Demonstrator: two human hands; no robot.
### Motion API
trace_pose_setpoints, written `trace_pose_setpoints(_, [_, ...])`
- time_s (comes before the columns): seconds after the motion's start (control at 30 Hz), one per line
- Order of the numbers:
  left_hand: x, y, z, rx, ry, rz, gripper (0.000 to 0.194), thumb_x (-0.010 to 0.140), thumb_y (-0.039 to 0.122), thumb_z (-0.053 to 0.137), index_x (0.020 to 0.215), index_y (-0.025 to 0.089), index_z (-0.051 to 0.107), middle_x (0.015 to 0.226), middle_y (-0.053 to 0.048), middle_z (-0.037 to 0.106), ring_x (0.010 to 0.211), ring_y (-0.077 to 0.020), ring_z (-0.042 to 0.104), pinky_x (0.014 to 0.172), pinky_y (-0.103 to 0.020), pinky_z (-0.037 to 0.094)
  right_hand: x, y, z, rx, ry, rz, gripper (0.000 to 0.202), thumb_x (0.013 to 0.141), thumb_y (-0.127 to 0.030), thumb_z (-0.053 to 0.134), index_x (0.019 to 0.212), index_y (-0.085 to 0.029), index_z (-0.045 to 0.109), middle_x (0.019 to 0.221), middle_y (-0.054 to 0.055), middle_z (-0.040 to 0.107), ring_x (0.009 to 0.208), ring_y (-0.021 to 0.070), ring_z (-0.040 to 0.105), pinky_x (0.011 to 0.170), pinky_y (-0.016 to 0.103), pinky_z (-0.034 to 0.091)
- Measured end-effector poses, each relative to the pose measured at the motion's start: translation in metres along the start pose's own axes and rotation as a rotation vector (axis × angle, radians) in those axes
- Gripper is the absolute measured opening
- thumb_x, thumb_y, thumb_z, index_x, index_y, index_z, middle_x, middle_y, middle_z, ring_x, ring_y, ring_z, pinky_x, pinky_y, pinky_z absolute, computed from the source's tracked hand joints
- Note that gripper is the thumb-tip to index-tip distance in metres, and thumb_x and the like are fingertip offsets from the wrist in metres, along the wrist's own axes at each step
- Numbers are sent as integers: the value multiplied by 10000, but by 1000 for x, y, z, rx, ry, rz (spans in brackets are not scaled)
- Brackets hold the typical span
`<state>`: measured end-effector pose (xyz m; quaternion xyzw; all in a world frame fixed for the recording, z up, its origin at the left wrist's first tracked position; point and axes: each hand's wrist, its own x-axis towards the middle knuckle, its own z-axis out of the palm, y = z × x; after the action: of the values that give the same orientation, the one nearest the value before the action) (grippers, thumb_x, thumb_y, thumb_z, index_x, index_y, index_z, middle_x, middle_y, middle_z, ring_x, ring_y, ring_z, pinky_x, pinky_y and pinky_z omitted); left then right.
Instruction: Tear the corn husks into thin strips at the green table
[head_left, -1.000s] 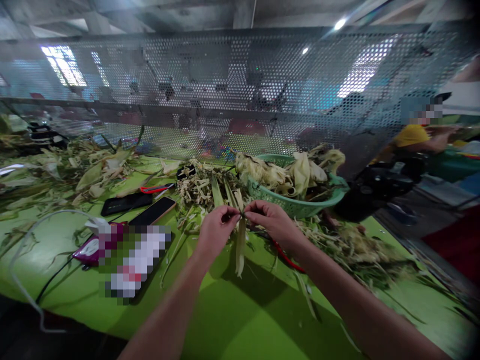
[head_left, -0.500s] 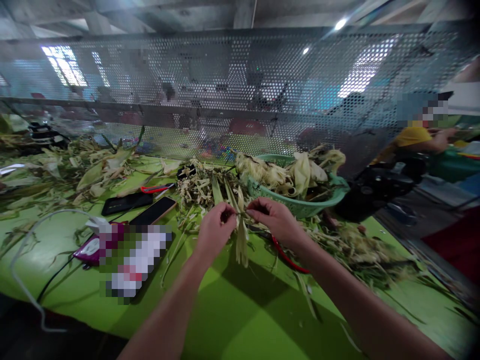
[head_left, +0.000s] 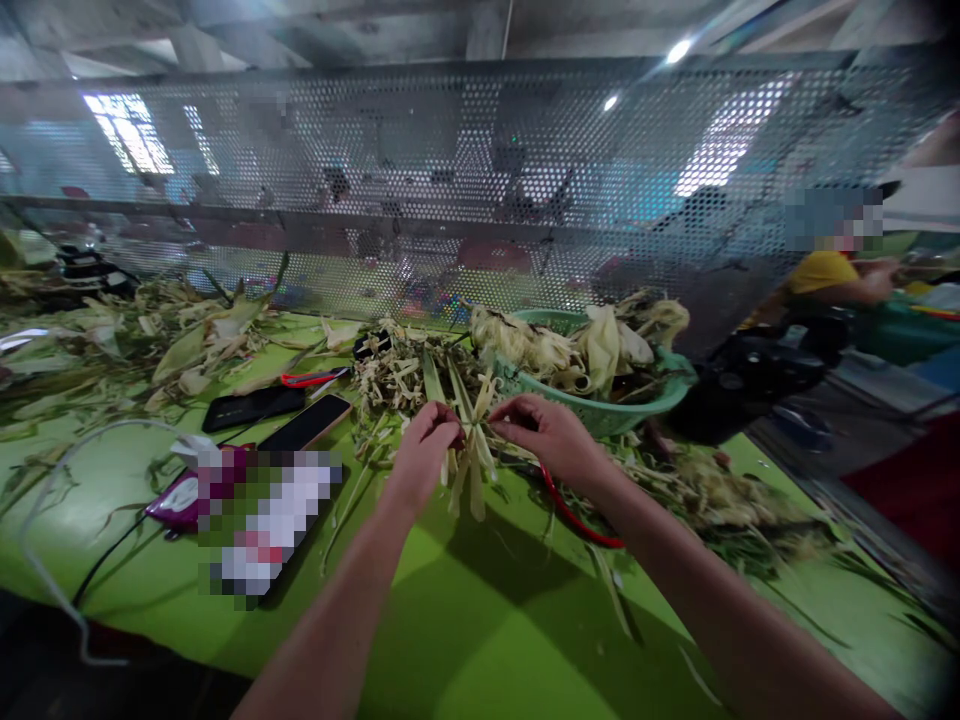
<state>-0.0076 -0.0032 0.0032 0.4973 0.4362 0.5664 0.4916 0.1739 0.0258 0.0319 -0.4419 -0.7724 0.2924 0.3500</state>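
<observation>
Husk strips (head_left: 472, 475), pale and tied or crossed at the middle, are above the green table (head_left: 465, 630), in front of the green basket (head_left: 592, 408). Left hand (head_left: 424, 450) pinches them between thumb and fingers. Right hand (head_left: 547, 435) has its thumb and fingers bent close together at the other side; whether they grip a strip, I cannot tell. The red handle (head_left: 574, 522) lies near the right wrist.
</observation>
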Motion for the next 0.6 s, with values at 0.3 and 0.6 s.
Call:
trace_pose_setpoints(0.3, [-2,2,5,-88,-85,-74,114,771,281,544,732,174,533,716,11,542,678,-110,516,671,-233,424,0,-1,7,202,26,133,264,733,-414,652,777,-156,686,672,-1,631,649,153,550,640,267,405])
trace_pose_setpoints(0.6, [-4,-5,4,350,-107,151,239,781,415,606,788,185,541,727,-2,554,660,-128,485,603,-241,362,-4,-5,11,148,54,101,225,747,-362,622,810,-157,689,719,27,669,681,177,583,653,278,435])
